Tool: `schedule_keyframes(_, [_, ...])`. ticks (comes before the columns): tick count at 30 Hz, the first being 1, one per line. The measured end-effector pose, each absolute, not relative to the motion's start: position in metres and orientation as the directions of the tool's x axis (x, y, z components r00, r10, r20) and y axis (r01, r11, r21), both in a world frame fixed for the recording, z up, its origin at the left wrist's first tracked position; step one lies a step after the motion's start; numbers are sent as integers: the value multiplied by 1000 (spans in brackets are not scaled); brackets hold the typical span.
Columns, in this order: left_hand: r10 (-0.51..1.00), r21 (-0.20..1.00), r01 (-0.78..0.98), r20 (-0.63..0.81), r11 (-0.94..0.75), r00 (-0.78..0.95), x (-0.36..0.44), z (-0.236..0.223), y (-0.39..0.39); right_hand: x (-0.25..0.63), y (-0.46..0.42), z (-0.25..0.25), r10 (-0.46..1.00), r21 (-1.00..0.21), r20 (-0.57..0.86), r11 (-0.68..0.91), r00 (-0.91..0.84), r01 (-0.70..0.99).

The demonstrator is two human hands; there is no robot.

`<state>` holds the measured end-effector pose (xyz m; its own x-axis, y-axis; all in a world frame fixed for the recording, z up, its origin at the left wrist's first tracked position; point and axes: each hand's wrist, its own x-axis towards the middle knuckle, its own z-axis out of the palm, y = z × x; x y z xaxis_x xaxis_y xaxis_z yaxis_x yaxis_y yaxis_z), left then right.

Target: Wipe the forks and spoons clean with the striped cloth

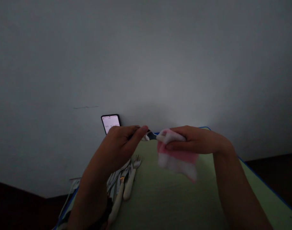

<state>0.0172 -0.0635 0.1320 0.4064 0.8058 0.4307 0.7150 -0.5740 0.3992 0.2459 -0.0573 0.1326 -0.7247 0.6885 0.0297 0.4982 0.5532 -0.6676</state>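
My left hand pinches the dark metal end of a piece of cutlery above the far part of the table. Its pale handle runs to the right into a pink and white cloth. My right hand is closed around that cloth and the handle inside it. The cloth hangs below my fingers. The cutlery's head is partly hidden by my left fingers, so I cannot tell its exact kind.
Several cream-handled forks and other cutlery lie below my left forearm on the pale green table, which has a blue edge. A phone showing a timer leans against the grey wall behind.
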Motion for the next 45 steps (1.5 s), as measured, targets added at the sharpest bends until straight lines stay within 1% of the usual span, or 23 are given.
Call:
schedule_keyframes(3, [812,415,719,453,-557,368,13,131,-63,250,-57,133,695,-665,27,549,-719,506])
schedule_keyframes(6, [808,396,729,458,-558,370,18,130,-64,250,-57,132,688,-653,41,567,-724,502])
schedule_keyframes(11, [830,405,727,339,-554,443,31,125,-61,245,-53,127,695,-574,68,614,-716,541])
schedule_keyframes(14, [850,366,769,278,-524,447,35,123,-58,241,-50,121,706,-543,74,621,-704,565])
schedule_keyframes(17, [843,346,770,246,-537,478,37,122,-56,238,-47,117,712,-524,82,626,-697,578])
schedule_keyframes(20, [839,367,758,311,-540,447,39,121,-55,237,-45,116,729,-509,109,625,-676,592])
schedule_keyframes(22, [837,414,735,371,-537,403,38,120,-53,238,-45,117,753,-493,123,612,-647,618])
schedule_keyframes(24, [816,463,677,411,-571,407,35,120,-52,239,-44,117,771,-492,132,597,-623,634])
schedule_keyframes(26, [781,494,607,436,-623,446,31,120,-52,241,-44,118,773,-533,137,584,-619,612])
schedule_keyframes(28, [758,522,550,454,-652,468,28,121,-52,242,-44,119,763,-605,132,568,-633,559])
schedule_keyframes(31, [746,577,473,490,-666,451,26,123,-54,241,-47,121,739,-714,125,530,-662,457])
schedule_keyframes(34, [719,642,338,545,-689,430,27,125,-56,240,-50,123,721,-784,148,503,-677,365])
schedule_keyframes(37, [717,708,211,558,-674,418,28,123,-55,238,-52,123,717,-813,173,492,-675,313])
schedule_keyframes(39, [730,737,173,553,-653,401,29,121,-54,237,-52,123,723,-823,173,479,-669,304])
schedule_keyframes(42, [756,755,171,556,-633,345,29,120,-51,235,-51,122,729,-829,149,461,-668,318])
schedule_keyframes(45, [796,777,206,534,-595,284,26,122,-52,238,-50,123,721,-837,102,435,-686,333])
